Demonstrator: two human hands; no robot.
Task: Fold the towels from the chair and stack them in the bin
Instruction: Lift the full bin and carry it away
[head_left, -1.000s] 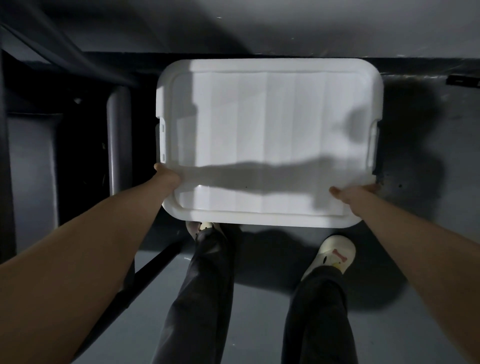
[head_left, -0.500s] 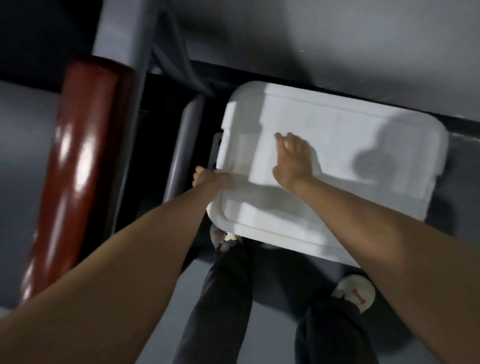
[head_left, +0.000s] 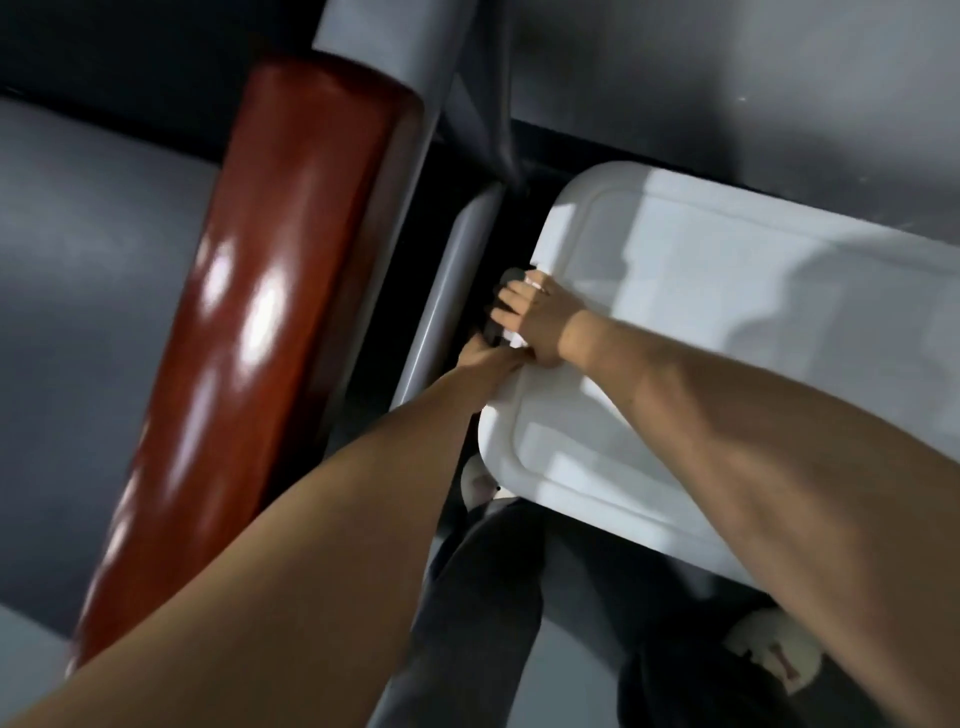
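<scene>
Hands together at bin (head_left: 727, 322) left edge | right hand (head_left: 537, 322) curled over dark latch (head_left: 491, 334) | left hand (head_left: 491, 359) grips bin rim beside it

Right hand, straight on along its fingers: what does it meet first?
The right hand points left off the bin lid; its fingers curl over the dark latch. Next in line looks like the grey post, depth unclear.
</scene>
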